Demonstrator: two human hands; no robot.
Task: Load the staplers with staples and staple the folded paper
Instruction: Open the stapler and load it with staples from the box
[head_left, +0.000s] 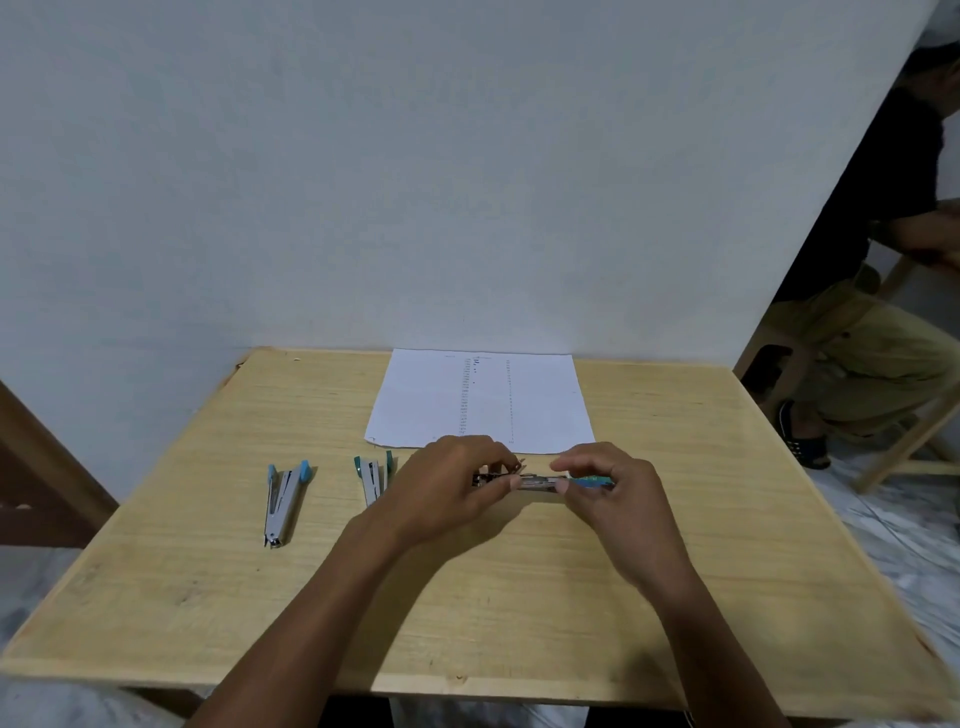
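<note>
Both hands hold one small metal stapler (540, 482) with a blue-green end just above the wooden table (675, 597). My left hand (452, 483) grips its left, metal end. My right hand (608, 488) pinches its right, coloured end. A second stapler (283, 501) with light blue tips lies splayed apart at the left. A third stapler (373, 475) with teal tips lies between it and my left hand, partly hidden by that hand. A white printed sheet of paper (480, 400) lies flat at the table's far edge, just beyond my hands.
A white wall rises right behind the table. At the right, beyond the table, another person sits on a wooden stool (914, 447). The floor at the right is marbled grey. A brown wooden piece (36, 467) stands at the left.
</note>
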